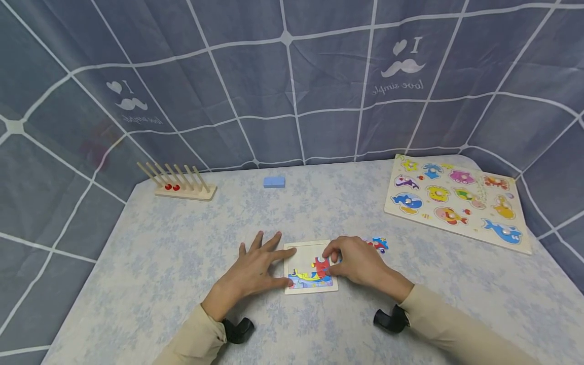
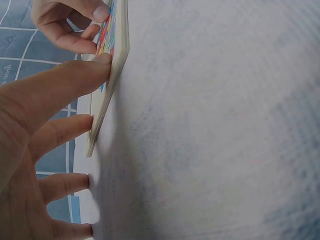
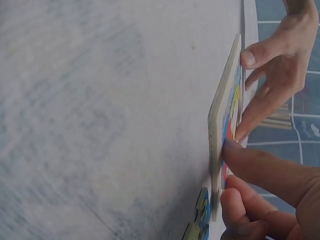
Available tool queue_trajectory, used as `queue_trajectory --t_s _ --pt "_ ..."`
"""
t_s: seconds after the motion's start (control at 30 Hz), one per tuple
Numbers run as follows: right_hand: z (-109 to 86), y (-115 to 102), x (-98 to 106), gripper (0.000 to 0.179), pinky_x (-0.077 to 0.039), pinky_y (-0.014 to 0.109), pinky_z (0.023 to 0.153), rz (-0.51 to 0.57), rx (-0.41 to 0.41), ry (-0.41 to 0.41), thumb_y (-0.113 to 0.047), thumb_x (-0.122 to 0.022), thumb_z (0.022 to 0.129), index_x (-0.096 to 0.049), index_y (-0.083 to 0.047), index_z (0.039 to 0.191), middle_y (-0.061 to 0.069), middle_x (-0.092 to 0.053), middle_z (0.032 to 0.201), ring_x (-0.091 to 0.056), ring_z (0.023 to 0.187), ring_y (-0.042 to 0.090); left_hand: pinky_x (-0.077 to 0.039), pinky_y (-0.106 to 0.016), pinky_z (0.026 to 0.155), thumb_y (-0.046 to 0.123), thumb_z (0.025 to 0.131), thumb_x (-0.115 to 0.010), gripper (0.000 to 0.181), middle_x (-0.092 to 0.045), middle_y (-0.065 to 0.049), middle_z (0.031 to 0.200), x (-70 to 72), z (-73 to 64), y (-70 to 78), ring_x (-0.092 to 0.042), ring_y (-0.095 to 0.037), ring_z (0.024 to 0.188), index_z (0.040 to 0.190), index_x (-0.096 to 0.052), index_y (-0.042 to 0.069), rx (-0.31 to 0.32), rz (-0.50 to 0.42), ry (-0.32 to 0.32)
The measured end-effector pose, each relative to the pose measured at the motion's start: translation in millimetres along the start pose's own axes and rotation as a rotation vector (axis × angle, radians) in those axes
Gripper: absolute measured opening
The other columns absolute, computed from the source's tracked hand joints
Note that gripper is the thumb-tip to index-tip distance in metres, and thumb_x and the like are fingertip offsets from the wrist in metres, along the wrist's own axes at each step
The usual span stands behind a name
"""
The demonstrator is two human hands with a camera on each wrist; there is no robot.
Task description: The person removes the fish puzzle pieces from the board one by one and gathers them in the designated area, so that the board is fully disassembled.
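Observation:
A small jigsaw puzzle in a pale wooden tray (image 1: 312,291) lies on the table, its lower part filled with blue, yellow and red pieces. My left hand (image 1: 255,268) has its fingers spread; the thumb rests on the tray's lower left corner and the index finger on its left edge. At the tray's right side, my right hand (image 1: 360,261) pinches a red puzzle piece (image 1: 321,264) between thumb and curled fingers, low against the tray. In the right wrist view, the right thumb (image 3: 265,167) touches the picture surface; the fingers partly hide the piece.
Loose puzzle pieces (image 1: 379,245) lie just beyond the right hand. A peg puzzle board (image 1: 456,203) with sea animals is at the back right. A blue block (image 1: 274,182) sits at the back, and a wooden peg rack (image 1: 184,193) with red beads stands back left.

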State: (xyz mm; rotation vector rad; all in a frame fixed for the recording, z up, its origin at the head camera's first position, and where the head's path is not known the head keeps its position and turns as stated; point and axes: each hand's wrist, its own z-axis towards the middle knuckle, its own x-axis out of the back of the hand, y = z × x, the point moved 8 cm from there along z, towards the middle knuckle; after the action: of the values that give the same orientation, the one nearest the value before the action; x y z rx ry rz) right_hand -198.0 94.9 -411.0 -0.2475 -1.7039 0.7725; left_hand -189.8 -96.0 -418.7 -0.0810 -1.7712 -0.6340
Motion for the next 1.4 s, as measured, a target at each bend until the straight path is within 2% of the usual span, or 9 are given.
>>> queue_trajectory --t_s 0.13,0.37,0.5,0.67,0.83,1.03,1.13,1.33,1.4 --pt "0.5 -0.9 -0.4 0.024 -0.038 0.026 0.057 0.025 0.011 0.002 -0.013 -0.088 0.070 -0.068 -0.020 0.082 -0.009 -0.055 0.073 -0.048 0.064 0.009 -0.015 -0.081 0.098 0.051 0.076 -0.080 0.067 -0.032 -0.013 0.158 0.6 0.5 0.3 -0.016 -0.054 0.142 0.137 -0.060 0.031 -0.002 -0.001 0.003" --pt "-3.3 -14.3 -7.1 0.028 -0.040 0.024 0.057 0.149 0.198 -0.074 0.005 -0.080 0.074 -0.064 -0.019 0.074 -0.006 -0.058 0.076 -0.046 0.062 0.008 -0.016 -0.082 0.097 0.052 0.076 -0.080 0.067 -0.032 -0.014 0.157 0.4 -0.1 0.1 -0.018 -0.055 0.141 0.137 -0.061 0.031 -0.012 -0.001 0.009" --pt "-4.8 -16.8 -8.7 0.028 -0.038 0.023 0.052 0.182 0.225 -0.107 0.007 -0.079 0.073 -0.066 -0.018 0.076 -0.005 -0.058 0.073 -0.044 0.057 0.005 -0.016 -0.082 0.097 0.053 0.076 -0.080 0.067 -0.032 -0.014 0.157 0.1 -0.6 -0.3 -0.018 -0.055 0.141 0.137 -0.061 0.031 -0.013 0.000 0.011" --pt "-4.7 -16.3 -7.9 0.020 -0.040 0.024 0.055 0.185 0.211 -0.118 -0.001 -0.079 0.078 -0.070 -0.019 0.080 -0.009 -0.061 0.077 -0.045 0.058 0.007 -0.016 -0.082 0.097 0.052 0.076 -0.080 0.066 -0.033 -0.014 0.157 -0.1 -0.8 -0.6 -0.018 -0.055 0.141 0.136 -0.061 0.031 -0.012 -0.002 0.012" --pt "-0.2 -13.6 -2.1 0.016 -0.042 0.026 0.055 0.200 0.172 -0.063 -0.005 -0.075 0.084 -0.073 -0.020 0.087 -0.013 -0.066 0.080 -0.050 0.057 0.010 -0.018 -0.081 0.097 0.051 0.075 -0.081 0.066 -0.035 -0.014 0.156 -0.2 -0.2 -0.7 -0.020 -0.055 0.140 0.135 -0.062 0.031 -0.009 0.011 0.023" --pt "2.7 -6.8 3.1 0.020 -0.042 0.024 0.054 0.246 0.131 -0.039 -0.005 -0.074 0.085 -0.078 -0.017 0.099 -0.009 -0.070 0.082 -0.056 0.066 0.009 -0.017 -0.082 0.097 0.051 0.076 -0.081 0.066 -0.035 -0.014 0.156 -0.8 -0.1 0.3 -0.020 -0.055 0.141 0.136 -0.062 0.031 -0.016 0.012 0.023" --pt "2.5 -1.0 4.8 0.021 -0.037 0.022 0.049 0.273 0.111 -0.053 -0.006 -0.074 0.085 -0.079 -0.018 0.101 -0.006 -0.073 0.089 -0.052 0.061 0.009 -0.017 -0.082 0.097 0.052 0.076 -0.080 0.066 -0.034 -0.014 0.156 -1.2 -0.1 0.1 -0.019 -0.054 0.141 0.136 -0.061 0.032 -0.015 0.011 0.021" --pt "-1.6 15.1 10.9 0.017 -0.030 0.022 0.052 0.349 0.040 -0.084 -0.012 -0.076 0.085 -0.080 -0.017 0.101 0.000 -0.075 0.099 -0.057 0.076 0.012 -0.016 -0.081 0.098 0.051 0.076 -0.080 0.066 -0.033 -0.013 0.157 -0.8 -0.5 -0.4 -0.018 -0.054 0.142 0.136 -0.061 0.032 -0.010 0.000 0.024" --pt "-4.3 21.5 14.0 0.016 -0.034 0.021 0.056 0.362 0.012 -0.089 -0.013 -0.076 0.085 -0.080 -0.016 0.101 0.001 -0.075 0.100 -0.060 0.084 0.013 -0.016 -0.081 0.098 0.051 0.076 -0.080 0.066 -0.033 -0.013 0.157 -0.4 -1.0 -0.4 -0.018 -0.053 0.142 0.136 -0.061 0.032 -0.009 -0.003 0.023"
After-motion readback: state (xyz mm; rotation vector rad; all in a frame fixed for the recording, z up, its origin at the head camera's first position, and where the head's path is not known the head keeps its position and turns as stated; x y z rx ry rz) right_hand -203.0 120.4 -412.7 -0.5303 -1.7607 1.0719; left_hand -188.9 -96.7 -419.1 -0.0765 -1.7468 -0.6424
